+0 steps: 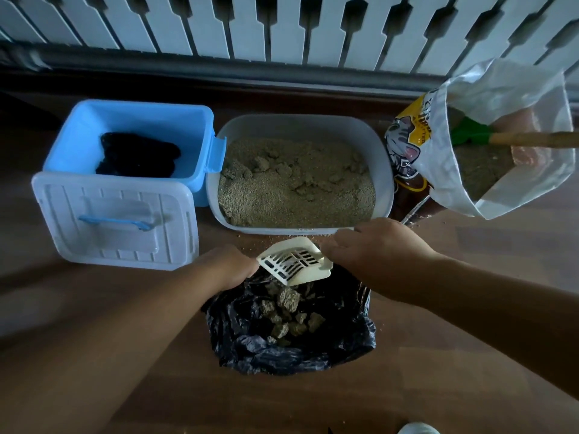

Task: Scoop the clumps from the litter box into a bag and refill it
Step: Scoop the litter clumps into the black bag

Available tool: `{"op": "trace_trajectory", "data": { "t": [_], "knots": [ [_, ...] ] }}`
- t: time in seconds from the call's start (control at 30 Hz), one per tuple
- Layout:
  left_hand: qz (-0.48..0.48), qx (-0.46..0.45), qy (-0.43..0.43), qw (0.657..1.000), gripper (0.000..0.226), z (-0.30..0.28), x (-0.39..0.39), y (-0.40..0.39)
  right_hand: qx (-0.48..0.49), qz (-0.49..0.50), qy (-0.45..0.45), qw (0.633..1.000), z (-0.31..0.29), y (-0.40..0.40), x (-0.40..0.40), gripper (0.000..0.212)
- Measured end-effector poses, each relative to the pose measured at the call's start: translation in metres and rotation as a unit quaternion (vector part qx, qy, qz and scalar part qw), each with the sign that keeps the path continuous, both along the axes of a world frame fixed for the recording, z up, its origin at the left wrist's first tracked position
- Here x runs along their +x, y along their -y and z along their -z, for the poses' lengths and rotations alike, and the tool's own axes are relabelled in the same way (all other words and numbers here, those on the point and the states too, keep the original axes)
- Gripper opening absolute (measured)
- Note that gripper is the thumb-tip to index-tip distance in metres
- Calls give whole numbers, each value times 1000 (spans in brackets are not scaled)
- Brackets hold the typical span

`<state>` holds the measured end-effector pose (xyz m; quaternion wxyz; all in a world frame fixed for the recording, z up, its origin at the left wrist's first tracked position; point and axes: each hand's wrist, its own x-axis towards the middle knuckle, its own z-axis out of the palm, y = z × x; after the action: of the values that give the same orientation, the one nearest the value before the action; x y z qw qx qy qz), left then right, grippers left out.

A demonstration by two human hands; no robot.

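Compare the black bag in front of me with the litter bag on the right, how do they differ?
The black bag is dark, crumpled and low on the floor; the litter bag is white inside, printed with a cat, and stands taller. The black bag holds clumps; the litter bag holds loose litter and a green scoop. Both are open.

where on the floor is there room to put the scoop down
Bare floor lies right of the black bag, and more left of it below the white lid. It is crowded between litter box, blue bin and litter sack.
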<state>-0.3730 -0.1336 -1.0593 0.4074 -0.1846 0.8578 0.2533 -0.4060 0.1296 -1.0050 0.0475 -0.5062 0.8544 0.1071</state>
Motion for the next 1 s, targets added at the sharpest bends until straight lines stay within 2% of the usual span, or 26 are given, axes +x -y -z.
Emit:
{"op": "trace_trajectory", "data": {
  "t": [0.2,0.3,0.37,0.47,0.57,0.7,0.77,0.8,0.83,0.9,1.0],
  "knots": [
    [-108,-2,-70,992,32,7,-16,3,-27,163,36,986,-3,-8,-30,29],
    [-173,19,-81,981,41,12,-27,5,-91,267,91,955,-5,-8,-43,33],
    [-255,50,-54,964,39,9,-31,4,-101,316,122,935,-1,-4,-55,31],
    [-350,82,16,933,35,6,-34,9,-85,333,164,924,4,6,-69,34],
    [-374,98,4,922,31,4,-38,15,-70,327,119,935,5,15,-86,35],
    [-341,40,-33,939,26,8,-48,15,-68,335,57,938,6,24,-120,36],
    [-250,-50,-23,967,47,10,-52,15,-75,330,75,938,9,29,-135,36],
    [-164,-113,-10,980,57,7,-53,14,-82,328,79,938,8,34,-141,34],
    [-110,-142,-16,984,57,11,-56,17,-84,322,68,941,6,41,-146,33],
    [-69,-172,-38,982,47,11,-61,21,-56,293,2,955,-2,58,-153,29],
    [-39,-188,3,981,51,15,-67,22,39,227,-104,968,-17,88,-160,27]
  ]
}}
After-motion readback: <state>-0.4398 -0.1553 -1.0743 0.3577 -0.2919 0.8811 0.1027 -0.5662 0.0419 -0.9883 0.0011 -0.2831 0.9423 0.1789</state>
